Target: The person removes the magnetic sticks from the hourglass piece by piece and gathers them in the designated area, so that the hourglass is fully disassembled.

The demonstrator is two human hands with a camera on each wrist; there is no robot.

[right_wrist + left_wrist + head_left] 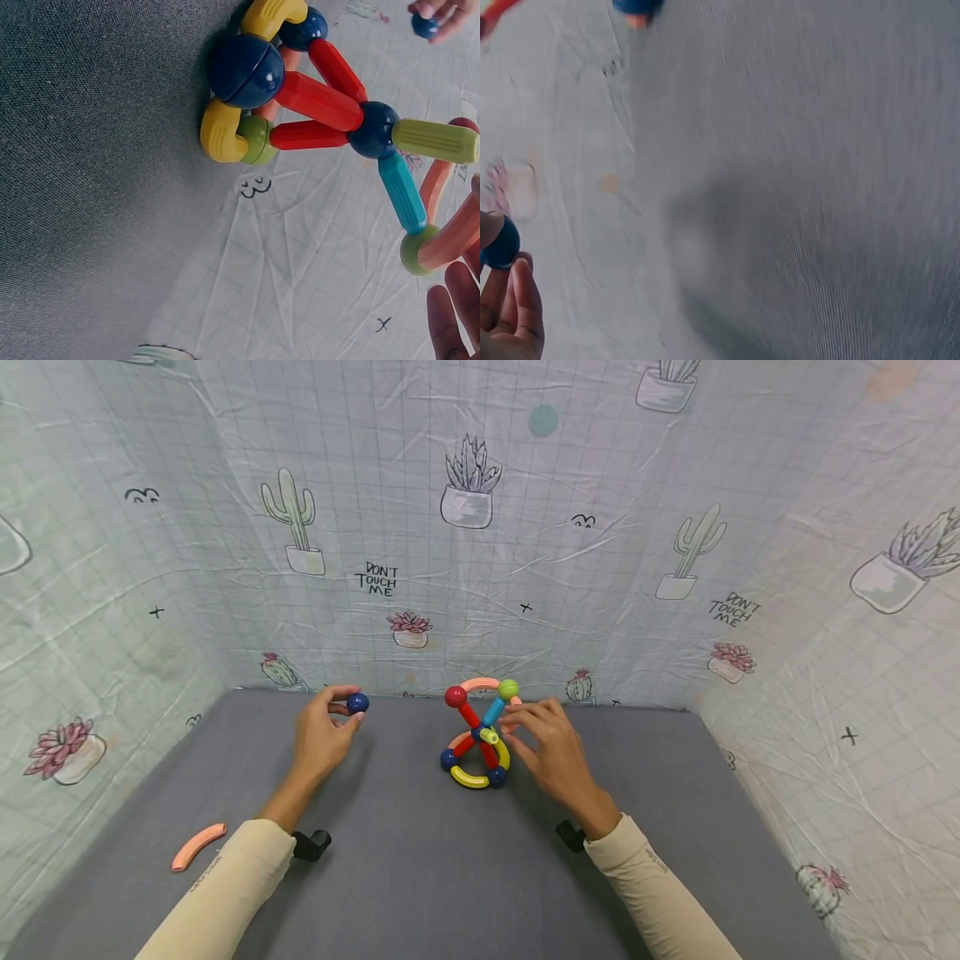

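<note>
My left hand (322, 737) pinches a dark blue ball (357, 702) between thumb and fingers, raised to the left of a ball-and-stick magnetic model. The model stands on a ring of yellow curved rods (470, 777) and balls, with red sticks (319, 100) rising to a blue centre ball (373, 129). From that centre, a blue stick (401, 193) leads to a green ball (417, 251), and a yellow-green stick (433, 140) points outward. At the model's upper right, my right hand (553, 750) holds a salmon curved rod (454, 234) whose end meets the green ball.
A loose salmon curved rod (198, 847) lies on the grey table (420, 877) by my left forearm. Behind the table hangs a pale cloth (525, 560) printed with cacti. A red ball (455, 697) tops the model's left side.
</note>
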